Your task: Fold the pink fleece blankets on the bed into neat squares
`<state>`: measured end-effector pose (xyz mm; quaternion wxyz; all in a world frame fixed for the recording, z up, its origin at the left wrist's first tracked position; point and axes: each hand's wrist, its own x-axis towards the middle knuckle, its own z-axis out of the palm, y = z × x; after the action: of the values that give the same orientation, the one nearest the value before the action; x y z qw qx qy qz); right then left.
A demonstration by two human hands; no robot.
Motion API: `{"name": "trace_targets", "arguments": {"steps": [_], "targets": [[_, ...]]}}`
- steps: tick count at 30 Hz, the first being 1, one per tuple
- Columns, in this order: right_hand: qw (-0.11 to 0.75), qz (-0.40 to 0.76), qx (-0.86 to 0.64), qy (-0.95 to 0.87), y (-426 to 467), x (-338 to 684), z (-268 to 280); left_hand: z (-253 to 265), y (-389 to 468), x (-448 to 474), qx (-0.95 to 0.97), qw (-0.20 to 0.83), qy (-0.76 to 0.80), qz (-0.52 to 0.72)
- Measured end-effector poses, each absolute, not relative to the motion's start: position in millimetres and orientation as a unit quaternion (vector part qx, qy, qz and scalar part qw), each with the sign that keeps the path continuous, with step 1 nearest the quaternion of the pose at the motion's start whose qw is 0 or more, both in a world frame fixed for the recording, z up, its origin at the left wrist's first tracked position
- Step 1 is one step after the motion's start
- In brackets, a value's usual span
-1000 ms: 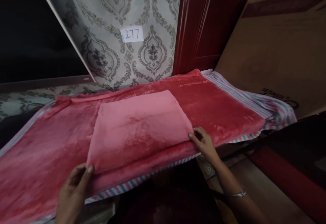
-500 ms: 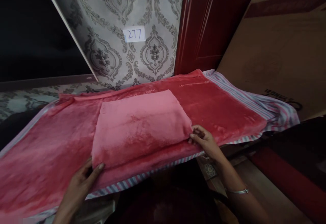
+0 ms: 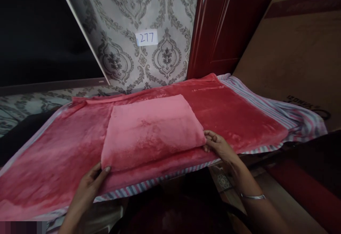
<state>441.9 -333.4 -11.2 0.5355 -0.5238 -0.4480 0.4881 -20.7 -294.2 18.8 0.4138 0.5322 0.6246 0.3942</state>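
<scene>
Pink cloth [image 3: 154,131] like this is best handled with even, gentle tension at both near corners, so the front edge runs straight. It lies on the red blanket [image 3: 229,111] between the hands, left hand [image 3: 90,184] pinching its near left corner, right hand [image 3: 220,147] its near right.
</scene>
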Motion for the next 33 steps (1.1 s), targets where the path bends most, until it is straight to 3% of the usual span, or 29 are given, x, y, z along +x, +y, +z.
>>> {"name": "trace_targets", "arguments": {"steps": [9,17,24,33], "targets": [[0.506,0.524,-0.524,-0.442,-328,444,-6,13,-295,-23,0.575,0.386,0.614,0.379],[0.612,0.361,-0.557,-0.430,-329,438,-14,17,-291,-21,0.625,0.341,0.604,0.357],[0.587,0.361,-0.573,-0.443,-335,434,-22,7,-291,-26,0.629,0.323,0.612,0.354],[0.602,0.231,-0.602,-0.471,-325,435,-37,9,-288,-31,0.620,0.297,0.623,0.373]]}}
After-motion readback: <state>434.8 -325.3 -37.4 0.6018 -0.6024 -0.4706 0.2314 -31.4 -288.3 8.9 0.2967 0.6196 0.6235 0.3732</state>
